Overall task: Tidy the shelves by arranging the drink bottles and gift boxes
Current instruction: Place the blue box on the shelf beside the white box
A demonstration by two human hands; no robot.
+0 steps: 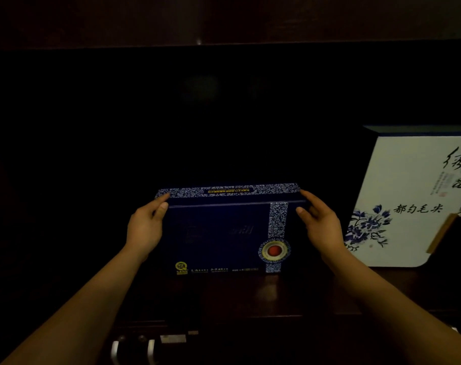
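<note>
head view: a blue box [221, 230] stands upright on a dark wooden shelf [250, 293], its broad face toward the camera, with a patterned band down the right side and a round red seal low on that band. the left hand [145, 227] presses against the box's left upper edge, thumb on the front and fingers over the top corner; the right hand [320, 222] does the same at the right upper edge. both hands are clamped on the blue box from opposite sides. to the right, apart from it, stands a white box [408, 196] with blue flowers and black calligraphy; its right part is cut off by the frame edge, and a tan tassel [441, 233] hangs across its lower right. nothing stands between the two boxes. the back of the shelf is black and nothing there can be made out. metal handles [133, 349] show dimly below the shelf's front edge.
</note>
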